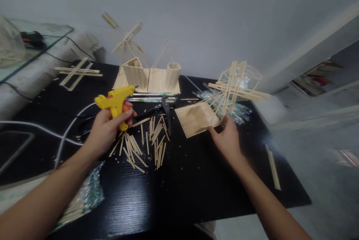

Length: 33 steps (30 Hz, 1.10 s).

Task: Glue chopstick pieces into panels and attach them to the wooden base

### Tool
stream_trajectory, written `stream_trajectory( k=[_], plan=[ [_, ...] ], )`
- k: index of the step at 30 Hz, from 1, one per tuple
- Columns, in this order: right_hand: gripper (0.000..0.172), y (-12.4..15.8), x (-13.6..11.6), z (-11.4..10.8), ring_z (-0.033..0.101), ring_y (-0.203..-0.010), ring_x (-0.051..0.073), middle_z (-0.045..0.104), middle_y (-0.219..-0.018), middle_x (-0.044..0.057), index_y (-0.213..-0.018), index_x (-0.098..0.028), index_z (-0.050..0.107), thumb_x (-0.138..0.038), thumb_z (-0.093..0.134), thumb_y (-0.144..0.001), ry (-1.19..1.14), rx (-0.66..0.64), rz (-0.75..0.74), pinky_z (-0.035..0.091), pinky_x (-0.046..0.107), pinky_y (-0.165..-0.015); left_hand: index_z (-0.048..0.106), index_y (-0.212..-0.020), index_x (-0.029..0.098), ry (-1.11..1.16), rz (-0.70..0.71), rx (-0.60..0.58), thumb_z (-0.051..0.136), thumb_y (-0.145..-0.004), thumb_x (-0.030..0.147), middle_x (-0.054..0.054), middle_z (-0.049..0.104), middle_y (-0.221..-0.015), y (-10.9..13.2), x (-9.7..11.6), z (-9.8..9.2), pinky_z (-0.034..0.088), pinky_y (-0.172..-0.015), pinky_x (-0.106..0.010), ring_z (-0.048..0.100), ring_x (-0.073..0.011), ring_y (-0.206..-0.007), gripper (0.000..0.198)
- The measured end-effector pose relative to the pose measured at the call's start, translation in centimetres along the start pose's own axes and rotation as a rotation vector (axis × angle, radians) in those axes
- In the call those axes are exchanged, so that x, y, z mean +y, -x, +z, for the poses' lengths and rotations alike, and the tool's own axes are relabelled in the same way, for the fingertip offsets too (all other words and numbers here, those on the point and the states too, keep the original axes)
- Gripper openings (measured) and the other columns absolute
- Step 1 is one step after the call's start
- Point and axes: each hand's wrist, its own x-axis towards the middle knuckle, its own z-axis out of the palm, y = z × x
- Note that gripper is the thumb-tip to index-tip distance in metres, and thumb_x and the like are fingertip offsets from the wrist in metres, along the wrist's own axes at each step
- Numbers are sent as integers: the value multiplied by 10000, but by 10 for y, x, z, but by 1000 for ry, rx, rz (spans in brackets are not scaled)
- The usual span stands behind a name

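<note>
My left hand (pixel 108 125) is wrapped round the handle of a yellow hot glue gun (pixel 120 98), its nozzle pointing right and slightly up. My right hand (pixel 227 138) pinches the near right corner of a small model made of thin wooden sticks (pixel 183 117). That model has a flat square base, a box-like part and crossed stick blades (pixel 230 89) rising at its right. Between the hands lies a loose scatter of short cut sticks (pixel 133 149). Dark-handled cutters (pixel 166 111) rest behind the sticks, their exact kind unclear.
Two other stick models (pixel 136 73) stand at the back against the wall. A separate stick cross (pixel 78 72) lies at the left. White cable (pixel 66 135) loops beside my left arm. Plastic-wrapped sticks (pixel 84 195) lie front left; crumpled wrappers (pixel 241 112) are behind my right hand.
</note>
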Motion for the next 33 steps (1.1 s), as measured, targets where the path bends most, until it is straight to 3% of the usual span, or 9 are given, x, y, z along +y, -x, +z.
stream_trajectory(
  k=[8, 13, 17, 22, 28, 31, 33],
  plan=[
    [662, -11, -8, -2, 690, -1144, 359, 691, -1263, 207, -1320, -132, 597, -462, 767, -773, -113, -58, 39, 579, 596, -989, 677, -1023, 154, -13, -11, -30, 814, -818, 332, -17, 708, -853, 2, -2, 0, 495, -656, -196, 607, -104, -673, 304],
    [644, -26, 3, -2, 674, -1251, 350, 671, -1375, 174, -1297, -191, 622, -464, 809, -744, -384, -234, 51, 540, 615, -1076, 693, -997, 161, -21, -16, -20, 806, -826, 308, -14, 708, -829, 3, -1, 0, 491, -650, -195, 606, -104, -670, 252],
    [697, -46, 16, 3, 603, -1368, 360, 626, -1471, 149, -1250, -224, 649, -441, 898, -637, -643, -312, 97, 486, 627, -1137, 693, -985, 161, -25, -17, -27, 812, -813, 314, -25, 712, -824, 3, 1, 2, 498, -633, -209, 608, -114, -656, 259],
    [629, -60, 23, -16, 689, -1254, 361, 738, -1316, 128, -1121, -229, 721, -416, 960, -570, -709, -356, 152, 528, 630, -1089, 692, -997, 167, -28, -25, -40, 814, -812, 316, -23, 717, -848, 3, 1, 4, 508, -640, -190, 613, -103, -659, 267],
    [458, -38, 6, -60, 785, -868, 265, 817, -992, 96, -981, -199, 778, -429, 937, -618, -520, 14, 199, 621, 506, -932, 681, -1015, 177, 18, -58, -60, 813, -814, 297, -27, 709, -856, 5, -1, 6, 515, -624, -191, 617, -103, -649, 269],
    [393, -13, -14, -78, 742, -709, 219, 798, -832, 56, -917, -218, 782, -474, 918, -650, -409, 87, 162, 643, 398, -734, 677, -1021, 178, 35, -62, -73, 818, -815, 301, -28, 705, -869, 5, -2, 7, 520, -625, -196, 619, -102, -651, 279],
    [312, 4, -30, -85, 668, -556, 171, 743, -680, 16, -844, -224, 778, -477, 896, -702, -335, 67, 148, 602, 316, -582, 673, -1044, 179, 27, -63, -78, 817, -820, 311, -27, 704, -881, 5, -3, 7, 518, -619, -197, 620, -104, -656, 297]
  ],
)
